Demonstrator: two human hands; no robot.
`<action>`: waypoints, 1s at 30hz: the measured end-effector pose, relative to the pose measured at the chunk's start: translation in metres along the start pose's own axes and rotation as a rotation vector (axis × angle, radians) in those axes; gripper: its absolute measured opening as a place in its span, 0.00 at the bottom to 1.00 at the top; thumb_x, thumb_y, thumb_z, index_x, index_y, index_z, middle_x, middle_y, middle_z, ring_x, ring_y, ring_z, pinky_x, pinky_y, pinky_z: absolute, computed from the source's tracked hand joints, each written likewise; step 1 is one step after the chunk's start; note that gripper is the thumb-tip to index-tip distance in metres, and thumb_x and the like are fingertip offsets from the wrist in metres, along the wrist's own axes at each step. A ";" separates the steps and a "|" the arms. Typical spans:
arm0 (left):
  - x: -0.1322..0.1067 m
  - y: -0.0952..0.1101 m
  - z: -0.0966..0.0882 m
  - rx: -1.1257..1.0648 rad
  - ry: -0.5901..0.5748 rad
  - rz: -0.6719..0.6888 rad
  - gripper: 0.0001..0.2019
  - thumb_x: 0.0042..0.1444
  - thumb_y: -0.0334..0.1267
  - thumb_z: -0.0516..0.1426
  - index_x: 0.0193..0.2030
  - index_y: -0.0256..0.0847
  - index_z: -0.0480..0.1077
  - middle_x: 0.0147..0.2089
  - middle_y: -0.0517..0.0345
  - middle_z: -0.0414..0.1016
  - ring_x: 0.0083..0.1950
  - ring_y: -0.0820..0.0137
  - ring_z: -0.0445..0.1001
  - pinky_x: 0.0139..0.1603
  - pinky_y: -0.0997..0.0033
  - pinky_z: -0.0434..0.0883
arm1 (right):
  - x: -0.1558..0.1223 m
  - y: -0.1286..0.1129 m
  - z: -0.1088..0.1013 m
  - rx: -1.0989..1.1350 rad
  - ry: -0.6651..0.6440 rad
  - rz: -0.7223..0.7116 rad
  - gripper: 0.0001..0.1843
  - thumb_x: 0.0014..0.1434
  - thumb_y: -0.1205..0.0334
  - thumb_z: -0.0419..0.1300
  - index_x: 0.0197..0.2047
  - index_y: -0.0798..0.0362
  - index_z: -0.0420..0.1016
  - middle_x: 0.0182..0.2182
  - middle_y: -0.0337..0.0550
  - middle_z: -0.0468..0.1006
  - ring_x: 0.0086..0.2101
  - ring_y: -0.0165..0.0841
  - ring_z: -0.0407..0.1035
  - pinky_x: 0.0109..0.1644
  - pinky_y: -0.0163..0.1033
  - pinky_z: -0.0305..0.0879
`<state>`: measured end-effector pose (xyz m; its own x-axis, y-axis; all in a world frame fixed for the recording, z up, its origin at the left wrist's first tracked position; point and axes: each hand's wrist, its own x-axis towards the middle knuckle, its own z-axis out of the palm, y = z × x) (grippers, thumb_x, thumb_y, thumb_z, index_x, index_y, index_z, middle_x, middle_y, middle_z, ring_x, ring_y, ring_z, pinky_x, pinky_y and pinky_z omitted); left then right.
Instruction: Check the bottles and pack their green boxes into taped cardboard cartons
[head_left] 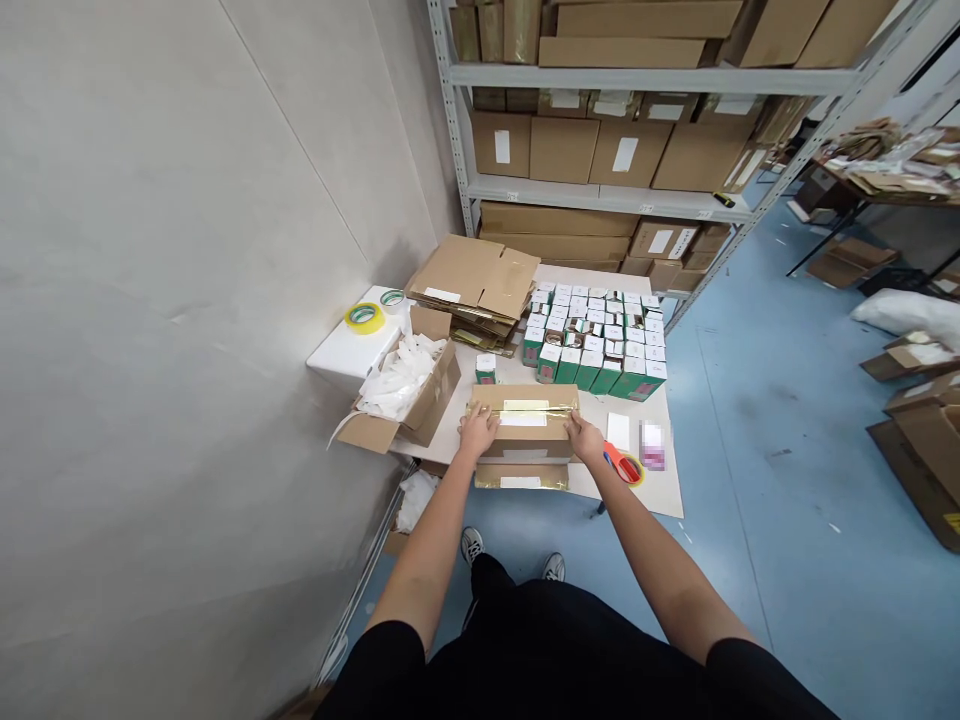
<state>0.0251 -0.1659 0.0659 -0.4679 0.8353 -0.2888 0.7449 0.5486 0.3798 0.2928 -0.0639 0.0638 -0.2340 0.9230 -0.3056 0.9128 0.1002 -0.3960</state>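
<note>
A taped brown cardboard box [525,425] with a white label lies at the near edge of the white table [660,490]. My left hand [478,431] rests flat on its left end, fingers spread over the top. My right hand [583,436] presses on its right end, fingers laid over the edge. A second, flatter taped box [520,477] lies just in front of it, under my wrists. A red tape dispenser [622,464] sits on the table right beside my right hand.
Several small green-and-white cartons [596,340] stand in rows behind the box, one lone carton [485,369] at the left. An open box of white bags [405,390], flattened cardboard [472,285], tape rolls [365,317], shelving with boxes [600,150] and floor cartons [922,430] surround the table.
</note>
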 end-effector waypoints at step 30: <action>0.006 0.041 0.027 0.322 0.056 0.104 0.38 0.66 0.67 0.42 0.77 0.55 0.57 0.82 0.57 0.43 0.74 0.36 0.54 0.70 0.35 0.59 | 0.009 0.215 0.070 -0.040 -0.195 0.238 0.31 0.62 0.49 0.64 0.63 0.56 0.72 0.56 0.57 0.77 0.57 0.44 0.69 0.59 0.42 0.61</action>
<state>0.0656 -0.1395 0.0561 -0.4002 0.8919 -0.2108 0.8978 0.4276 0.1049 0.4636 -0.0603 -0.0846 -0.0681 0.8338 -0.5479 0.9611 -0.0925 -0.2602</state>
